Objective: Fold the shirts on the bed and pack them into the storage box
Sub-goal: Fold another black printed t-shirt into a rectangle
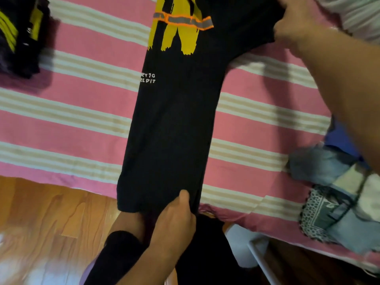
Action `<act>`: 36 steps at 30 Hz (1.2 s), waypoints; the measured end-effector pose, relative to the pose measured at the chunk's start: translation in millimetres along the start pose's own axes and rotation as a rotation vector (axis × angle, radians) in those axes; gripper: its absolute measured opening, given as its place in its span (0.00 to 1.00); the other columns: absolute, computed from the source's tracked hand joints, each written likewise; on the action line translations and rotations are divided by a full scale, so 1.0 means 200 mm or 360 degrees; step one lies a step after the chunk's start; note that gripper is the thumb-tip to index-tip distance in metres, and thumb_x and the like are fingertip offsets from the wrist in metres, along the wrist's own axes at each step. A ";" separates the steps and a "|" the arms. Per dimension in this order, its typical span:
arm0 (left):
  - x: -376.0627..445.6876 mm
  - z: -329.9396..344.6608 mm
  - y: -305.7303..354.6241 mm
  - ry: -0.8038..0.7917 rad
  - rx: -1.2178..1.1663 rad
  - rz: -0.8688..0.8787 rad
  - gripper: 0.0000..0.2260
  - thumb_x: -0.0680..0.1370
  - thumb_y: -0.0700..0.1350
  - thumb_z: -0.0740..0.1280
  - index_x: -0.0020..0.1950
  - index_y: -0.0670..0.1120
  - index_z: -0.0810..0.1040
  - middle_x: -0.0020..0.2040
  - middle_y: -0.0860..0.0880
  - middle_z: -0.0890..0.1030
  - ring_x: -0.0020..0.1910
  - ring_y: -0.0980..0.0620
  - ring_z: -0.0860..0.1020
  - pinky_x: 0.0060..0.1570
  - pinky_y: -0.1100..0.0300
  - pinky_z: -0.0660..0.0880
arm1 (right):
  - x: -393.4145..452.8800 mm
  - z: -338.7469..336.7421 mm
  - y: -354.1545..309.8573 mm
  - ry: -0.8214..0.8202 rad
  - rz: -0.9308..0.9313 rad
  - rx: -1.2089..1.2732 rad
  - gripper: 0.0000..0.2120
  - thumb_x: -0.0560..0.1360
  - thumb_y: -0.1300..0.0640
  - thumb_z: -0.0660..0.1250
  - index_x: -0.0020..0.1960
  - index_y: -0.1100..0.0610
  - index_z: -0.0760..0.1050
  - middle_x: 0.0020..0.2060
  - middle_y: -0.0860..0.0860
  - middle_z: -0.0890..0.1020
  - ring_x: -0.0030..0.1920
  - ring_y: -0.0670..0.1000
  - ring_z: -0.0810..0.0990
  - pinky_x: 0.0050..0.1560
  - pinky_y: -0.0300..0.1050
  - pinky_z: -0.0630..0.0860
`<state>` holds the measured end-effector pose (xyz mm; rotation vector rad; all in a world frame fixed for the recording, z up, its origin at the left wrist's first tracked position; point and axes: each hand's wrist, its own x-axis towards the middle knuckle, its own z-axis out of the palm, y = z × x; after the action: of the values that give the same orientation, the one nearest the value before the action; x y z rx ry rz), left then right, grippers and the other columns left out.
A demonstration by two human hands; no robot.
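Lengthwise across a pink bedspread with cream and white stripes (72,112), a black cotton T-shirt with a yellow print and an orange-edged grey band (172,124) is stretched out, already narrowed to a long strip along its left side; its hem is pinched at the near edge of the bed by the left hand (174,214), thumb on top and fingers curled beneath, while the right hand (292,23) is closed around the right sleeve at the far end, apparently so that the cloth is kept taut and the remaining side can be folded in; the shirt is judged to be midway through folding and not yet ready for packing. A dark folded stack with yellow stripes (18,36) is seen at the far left of the bed, well apart from the shirt, and a heap of unfolded denim-blue and patterned clothes (337,204) is piled at the right edge. Glossy wooden floorboards (45,212) are visible below the mattress; a pale box-like rim (244,241), possibly the storage box, is glimpsed beside the bed, though it cannot be identified with certainty.
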<state>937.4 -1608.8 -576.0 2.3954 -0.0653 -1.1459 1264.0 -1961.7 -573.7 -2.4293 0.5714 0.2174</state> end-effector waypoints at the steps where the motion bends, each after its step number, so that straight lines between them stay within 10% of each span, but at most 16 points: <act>1: 0.03 0.02 0.01 -0.0031 -0.0056 -0.0023 0.10 0.80 0.46 0.65 0.51 0.52 0.62 0.47 0.52 0.77 0.47 0.51 0.78 0.46 0.55 0.76 | -0.02 0.04 0.03 -0.0101 0.0016 -0.0012 0.28 0.74 0.71 0.60 0.69 0.49 0.70 0.65 0.51 0.75 0.56 0.49 0.78 0.40 0.29 0.76; 6: 0.01 0.00 -0.03 -0.0292 -0.0203 0.0048 0.18 0.80 0.60 0.64 0.67 0.58 0.66 0.59 0.59 0.75 0.55 0.57 0.78 0.54 0.57 0.76 | -0.24 0.24 0.07 0.0198 0.0223 -0.0058 0.29 0.76 0.62 0.63 0.76 0.51 0.64 0.75 0.54 0.63 0.70 0.56 0.70 0.61 0.36 0.70; 9: -0.04 -0.19 -0.17 0.0228 -0.0042 0.0125 0.14 0.81 0.52 0.66 0.66 0.51 0.74 0.56 0.56 0.76 0.53 0.56 0.77 0.53 0.59 0.76 | -0.70 0.38 0.06 0.0298 0.0294 -0.0012 0.20 0.78 0.61 0.61 0.70 0.55 0.70 0.65 0.54 0.73 0.62 0.54 0.74 0.62 0.44 0.71; 12: 0.06 -0.41 -0.43 0.0677 -0.0079 -0.0241 0.14 0.80 0.50 0.68 0.63 0.46 0.75 0.56 0.47 0.77 0.54 0.47 0.78 0.54 0.49 0.78 | -1.21 0.55 -0.01 -0.0137 0.0308 0.0309 0.06 0.81 0.55 0.63 0.57 0.53 0.73 0.45 0.47 0.78 0.44 0.46 0.77 0.45 0.45 0.75; 23: 0.17 -0.58 -0.61 -0.0029 0.0205 -0.0502 0.15 0.81 0.58 0.65 0.42 0.48 0.76 0.38 0.48 0.81 0.41 0.45 0.81 0.47 0.46 0.81 | -1.75 0.81 -0.06 -0.0156 0.1026 0.0170 0.13 0.81 0.55 0.63 0.37 0.52 0.71 0.35 0.50 0.76 0.37 0.52 0.76 0.41 0.49 0.77; 29: 0.31 -0.79 -0.40 0.0273 0.0624 0.0062 0.11 0.81 0.55 0.63 0.48 0.48 0.73 0.42 0.49 0.77 0.41 0.47 0.77 0.42 0.50 0.79 | -1.46 0.57 -0.09 -0.0170 0.1071 0.0243 0.07 0.83 0.54 0.59 0.50 0.54 0.74 0.43 0.50 0.79 0.42 0.50 0.78 0.37 0.42 0.70; 36: 1.07 -1.11 0.17 0.0759 0.0666 0.0824 0.17 0.79 0.45 0.69 0.66 0.39 0.77 0.61 0.41 0.77 0.61 0.42 0.74 0.60 0.47 0.74 | -0.38 0.18 -0.04 0.0153 0.0969 0.0408 0.23 0.81 0.49 0.63 0.73 0.58 0.69 0.68 0.56 0.76 0.67 0.59 0.74 0.65 0.49 0.69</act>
<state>1246.4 -1602.1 -596.3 2.7045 -0.7790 -0.3321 1198.6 -1906.9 -575.9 -1.9694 1.2917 0.2575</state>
